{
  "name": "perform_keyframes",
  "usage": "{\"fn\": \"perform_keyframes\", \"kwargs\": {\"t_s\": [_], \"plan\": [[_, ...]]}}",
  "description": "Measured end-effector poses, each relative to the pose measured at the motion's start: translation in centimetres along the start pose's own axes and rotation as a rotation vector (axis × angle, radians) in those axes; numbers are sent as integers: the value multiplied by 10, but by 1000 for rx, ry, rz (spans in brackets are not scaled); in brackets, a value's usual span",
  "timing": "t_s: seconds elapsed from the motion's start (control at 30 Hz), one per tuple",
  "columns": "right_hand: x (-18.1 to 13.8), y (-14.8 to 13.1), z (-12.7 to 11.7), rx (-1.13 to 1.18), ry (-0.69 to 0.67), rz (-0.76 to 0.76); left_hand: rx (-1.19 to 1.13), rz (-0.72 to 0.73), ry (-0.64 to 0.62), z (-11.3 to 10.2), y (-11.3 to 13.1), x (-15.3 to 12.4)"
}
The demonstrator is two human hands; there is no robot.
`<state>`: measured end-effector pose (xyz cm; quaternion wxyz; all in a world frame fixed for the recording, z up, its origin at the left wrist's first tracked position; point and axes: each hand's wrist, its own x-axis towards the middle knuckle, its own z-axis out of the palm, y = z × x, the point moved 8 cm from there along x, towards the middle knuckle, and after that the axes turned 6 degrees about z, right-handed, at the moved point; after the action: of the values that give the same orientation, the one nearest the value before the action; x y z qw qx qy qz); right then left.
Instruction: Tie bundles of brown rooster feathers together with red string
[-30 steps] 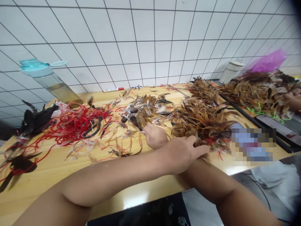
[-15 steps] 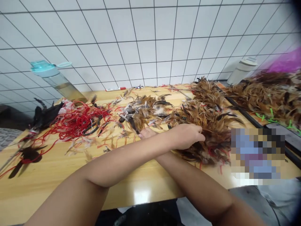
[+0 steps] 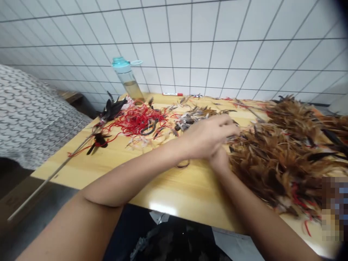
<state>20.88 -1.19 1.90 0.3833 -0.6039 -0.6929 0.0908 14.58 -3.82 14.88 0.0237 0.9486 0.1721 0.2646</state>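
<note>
My left hand [image 3: 210,136] is over the middle of the table, its fingers bent inward and blurred. Whatever it may hold is hidden. Beneath and partly behind it is my right hand [image 3: 219,156], the fingers covered by the left one. To their right spreads a thick heap of brown feathers [image 3: 280,156]. Loose grey and white feathers [image 3: 190,116] lie just behind my hands. Farther left is a tangle of red string [image 3: 136,119], with a bunch of black feathers [image 3: 112,108] beside it.
A thin stick [image 3: 51,175] juts past the table's left edge, a dark feather piece [image 3: 98,141] near it. A blue-lidded bottle [image 3: 129,81] and a red-capped marker [image 3: 172,94] are by the tiled wall. Patterned cloth [image 3: 32,116] hangs at the left. A blurred patch covers the right edge.
The view has swung left, so the table's contents appear farther right. My left hand has moved off the brown feather heap and come together with my right hand.
</note>
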Motion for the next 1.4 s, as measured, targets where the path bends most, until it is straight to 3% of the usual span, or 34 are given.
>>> {"fn": "perform_keyframes", "kwargs": {"t_s": [0.1,0.23,0.33,0.43,0.6,0.77,0.87,1.03,1.13,1.4], "plan": [[-1,5,-1,-40,36,-2,-4,-160,-26,-22,-42,-60],[6,7,-5,-63,76,3,-70,-337,-153,-18,-80,-137],[7,5,-5,-73,108,34,-168,-421,-204,-13,-86,-179],[6,-5,-2,-67,97,65,-272,-407,-163,-13,-76,-200],[9,-49,9,19,22,8,-313,-316,-106,-2,-59,-203],[10,-79,27,113,-29,-26,-248,-269,-169,20,-64,-187],[7,-79,38,175,-42,-15,-296,-256,-169,19,-71,-178],[6,-61,43,233,-33,45,-324,-337,-54,-16,-96,-160],[10,-53,41,247,-18,56,-319,-401,-64,-28,-110,-147],[8,-51,46,264,-52,46,-325,-460,-26,-14,-111,-137]]}}
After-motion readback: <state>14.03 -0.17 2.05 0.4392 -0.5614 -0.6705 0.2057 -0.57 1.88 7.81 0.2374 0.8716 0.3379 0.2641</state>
